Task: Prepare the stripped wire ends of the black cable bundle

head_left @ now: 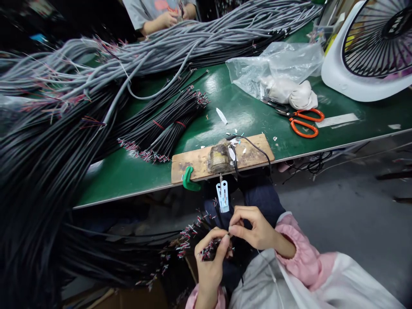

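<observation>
My left hand (pixel 210 257) is closed around a few black cables whose red and white wire ends (pixel 208 251) poke out beside the thumb. Thumb and finger of my right hand (pixel 254 228) pinch at the tip of one thin cable, right against my left fingertips. What exactly the right fingers grip is too small to make out. Many more black cables (pixel 128 253) with bared coloured ends lie across my lap and to the left. Just above my hands, a light blue clothespin (pixel 222 196) hangs at the edge of a wooden board (pixel 193 165).
A green clamp (pixel 190 179) sits on the board beside a worn, yellowish block (pixel 219 158). Orange-handled scissors (pixel 305 122), a plastic bag (pixel 273 64) and a fan (pixel 334 77) stand right. Grey cables (pixel 167 47) and a tied black bundle (pixel 167 124) cover the left; a co-worker's hands (pixel 170 18) are opposite.
</observation>
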A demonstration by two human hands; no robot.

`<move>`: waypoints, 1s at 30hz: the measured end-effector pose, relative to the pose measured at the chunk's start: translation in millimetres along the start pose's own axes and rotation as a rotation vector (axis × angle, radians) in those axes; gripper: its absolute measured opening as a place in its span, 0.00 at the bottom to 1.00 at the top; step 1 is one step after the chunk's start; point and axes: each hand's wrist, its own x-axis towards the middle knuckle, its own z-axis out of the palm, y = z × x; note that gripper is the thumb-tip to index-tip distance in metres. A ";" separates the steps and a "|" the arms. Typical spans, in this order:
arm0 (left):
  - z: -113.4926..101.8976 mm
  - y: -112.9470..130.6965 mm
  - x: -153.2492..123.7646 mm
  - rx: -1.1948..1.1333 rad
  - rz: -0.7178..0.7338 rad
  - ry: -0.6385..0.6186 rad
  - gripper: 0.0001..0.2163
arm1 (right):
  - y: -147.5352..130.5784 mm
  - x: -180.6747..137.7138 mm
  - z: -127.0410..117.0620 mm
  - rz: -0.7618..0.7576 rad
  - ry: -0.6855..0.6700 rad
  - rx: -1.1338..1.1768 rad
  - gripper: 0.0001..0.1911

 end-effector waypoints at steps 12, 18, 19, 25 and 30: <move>6.2 -2.8 -1.7 0.038 -0.062 0.127 0.15 | 1.3 -4.7 6.2 0.052 0.076 -0.038 0.12; 8.6 1.0 -0.1 0.009 -0.088 0.146 0.15 | 4.4 -6.4 8.8 0.081 0.087 0.001 0.12; 8.9 2.0 0.1 0.012 -0.081 0.136 0.15 | 5.6 -6.5 9.4 0.086 0.105 0.009 0.11; 9.0 8.9 3.8 0.142 -0.028 0.056 0.16 | 5.7 -4.0 8.6 0.077 0.142 0.019 0.05; 11.0 10.8 7.5 0.177 -0.004 0.043 0.10 | -1.8 -1.9 5.9 0.083 0.174 -0.123 0.12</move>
